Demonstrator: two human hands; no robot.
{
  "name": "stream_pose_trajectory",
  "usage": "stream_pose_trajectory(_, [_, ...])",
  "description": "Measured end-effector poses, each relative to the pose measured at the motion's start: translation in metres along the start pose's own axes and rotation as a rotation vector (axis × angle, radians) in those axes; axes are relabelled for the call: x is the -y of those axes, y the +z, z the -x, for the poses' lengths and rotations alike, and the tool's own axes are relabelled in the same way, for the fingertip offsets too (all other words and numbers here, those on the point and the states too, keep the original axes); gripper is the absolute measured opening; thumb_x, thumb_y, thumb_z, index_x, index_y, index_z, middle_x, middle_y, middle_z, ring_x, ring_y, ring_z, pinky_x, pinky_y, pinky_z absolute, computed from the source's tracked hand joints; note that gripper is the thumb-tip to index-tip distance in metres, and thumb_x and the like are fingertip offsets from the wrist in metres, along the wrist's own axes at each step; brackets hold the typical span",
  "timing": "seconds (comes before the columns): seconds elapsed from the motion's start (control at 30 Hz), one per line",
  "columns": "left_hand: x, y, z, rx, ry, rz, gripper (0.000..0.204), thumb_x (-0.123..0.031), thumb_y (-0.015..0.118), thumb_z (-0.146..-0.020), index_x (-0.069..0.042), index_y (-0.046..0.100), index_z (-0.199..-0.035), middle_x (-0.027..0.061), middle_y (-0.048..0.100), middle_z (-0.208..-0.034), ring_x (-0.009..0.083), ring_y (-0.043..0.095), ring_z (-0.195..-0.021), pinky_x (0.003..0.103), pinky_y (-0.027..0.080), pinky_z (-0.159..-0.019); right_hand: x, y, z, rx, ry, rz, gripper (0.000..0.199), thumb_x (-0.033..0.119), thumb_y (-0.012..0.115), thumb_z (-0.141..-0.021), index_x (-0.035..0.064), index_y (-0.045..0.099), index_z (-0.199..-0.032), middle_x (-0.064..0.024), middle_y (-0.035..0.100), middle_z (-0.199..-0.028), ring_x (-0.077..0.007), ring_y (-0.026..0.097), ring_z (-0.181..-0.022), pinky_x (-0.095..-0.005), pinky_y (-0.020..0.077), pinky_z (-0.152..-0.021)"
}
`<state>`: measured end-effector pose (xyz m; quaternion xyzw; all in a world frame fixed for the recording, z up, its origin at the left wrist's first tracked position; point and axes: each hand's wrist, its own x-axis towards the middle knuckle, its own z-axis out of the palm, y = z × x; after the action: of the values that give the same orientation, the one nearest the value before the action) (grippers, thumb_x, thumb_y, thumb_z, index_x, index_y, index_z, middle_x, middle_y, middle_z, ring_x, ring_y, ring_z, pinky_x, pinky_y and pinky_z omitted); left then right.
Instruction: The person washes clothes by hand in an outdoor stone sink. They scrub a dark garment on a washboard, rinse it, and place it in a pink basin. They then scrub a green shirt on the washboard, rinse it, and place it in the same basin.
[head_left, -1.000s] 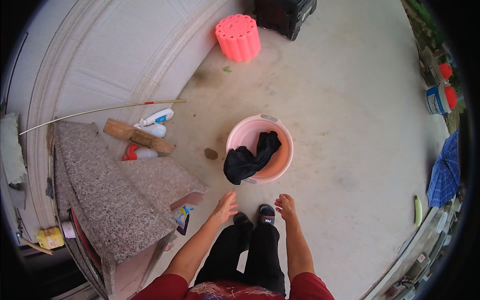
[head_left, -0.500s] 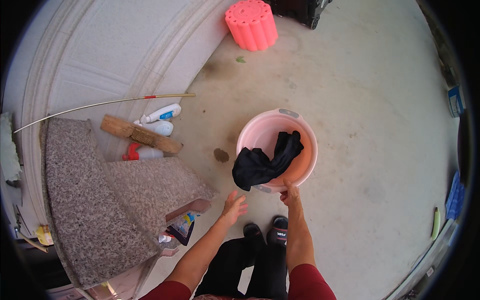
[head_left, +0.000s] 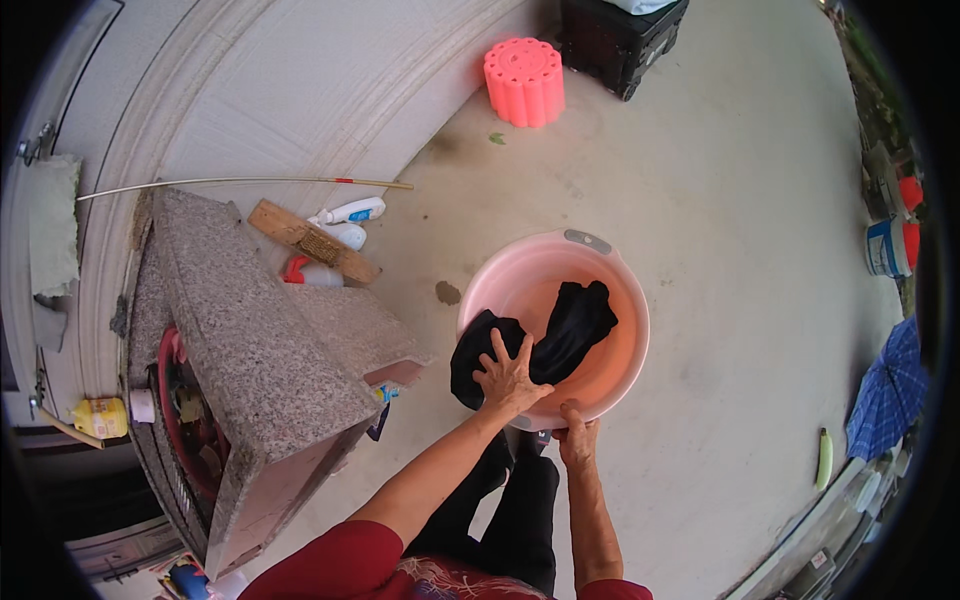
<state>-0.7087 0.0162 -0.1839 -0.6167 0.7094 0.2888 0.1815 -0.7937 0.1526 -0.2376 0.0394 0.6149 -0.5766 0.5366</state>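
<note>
A round pink basin [head_left: 636, 350] is in front of me, raised over my feet. Black cloth [head_left: 572, 325] lies in it, one bunched end hanging over the left rim. My left hand [head_left: 508, 378] rests on the cloth at the near left side, its fingers spread. With the thumb over the near rim, my right hand [head_left: 577, 437] grips the basin; the fingers beneath are partly hidden.
Left of me stands a speckled granite slab structure [head_left: 250, 330]. Beyond it are a wooden block [head_left: 312, 240], white bottles [head_left: 352, 211] and a thin pole [head_left: 300, 181]. A pink stool [head_left: 525, 82] and black box [head_left: 620, 40] stand farther off; a blue umbrella [head_left: 885, 390] lies right.
My left hand has moved up and right from beside the basin onto the black cloth. The basin appears larger and closer, with my right hand still on its rim. The view has shifted.
</note>
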Motion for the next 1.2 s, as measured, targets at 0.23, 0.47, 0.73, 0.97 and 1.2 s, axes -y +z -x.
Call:
stream_pose_trajectory(0.23, [-0.005, -0.021, 0.062, -0.399, 0.284, 0.611, 0.036, -0.004, 0.059, -0.067, -0.004, 0.045, -0.1, 0.0205, 0.045, -0.101, 0.0425, 0.048, -0.094, 0.045, 0.044, -0.082, 0.073, 0.016, 0.12, 0.049, -0.028, 0.033, 0.018, 0.016, 0.058, -0.076, 0.0022, 0.057, -0.089, -0.0055, 0.055, -0.072, -0.0123, 0.045, -0.044, -0.0231, 0.0353, -0.036])
stream_pose_trajectory(0.47, [-0.026, -0.136, 0.139, -0.333, 0.397, 0.706, 0.069, -0.001, 0.061, -0.069, -0.001, 0.026, -0.129, 0.0242, 0.041, -0.112, 0.0421, 0.045, -0.106, 0.044, 0.04, -0.091, 0.161, 0.043, 0.191, 0.176, -0.015, 0.007, 0.021, 0.017, 0.061, -0.077, 0.0063, 0.055, -0.094, -0.0048, 0.055, -0.074, -0.0126, 0.043, -0.044, -0.0235, 0.0299, -0.035])
stream_pose_trajectory(0.73, [0.027, -0.278, 0.24, -1.021, 0.601, 0.708, 0.058, -0.001, 0.067, -0.074, -0.006, 0.043, -0.126, 0.0182, 0.039, -0.129, 0.0386, 0.042, -0.118, 0.043, 0.038, -0.098, 0.245, 0.115, 0.215, 0.376, -0.034, 0.092, 0.023, 0.017, 0.061, -0.076, 0.0076, 0.054, -0.096, -0.0053, 0.055, -0.075, -0.0134, 0.047, -0.052, -0.0238, 0.0307, -0.037])
stream_pose_trajectory(0.97, [0.15, -0.293, 0.288, -1.354, 0.3, 0.672, 0.05, 0.003, 0.07, -0.069, -0.007, 0.05, -0.114, 0.0172, 0.046, -0.122, 0.0343, 0.047, -0.112, 0.039, 0.04, -0.095, 0.26, 0.214, 0.248, 0.546, 0.006, 0.045, 0.019, 0.014, 0.06, -0.078, 0.0063, 0.054, -0.094, -0.0062, 0.056, -0.074, -0.0131, 0.048, -0.051, -0.0246, 0.0323, -0.038])
stream_pose_trajectory(1.2, [0.267, -0.274, 0.304, -1.254, 0.19, 0.708, 0.033, 0.002, 0.068, -0.07, -0.008, 0.055, -0.099, 0.0147, 0.052, -0.111, 0.033, 0.053, -0.102, 0.038, 0.044, -0.087, 0.217, 0.331, 0.291, 0.594, 0.103, 0.043, 0.008, 0.012, 0.062, -0.08, 0.0101, 0.054, -0.079, -0.0041, 0.057, -0.065, -0.0134, 0.05, -0.05, -0.024, 0.0321, -0.04])
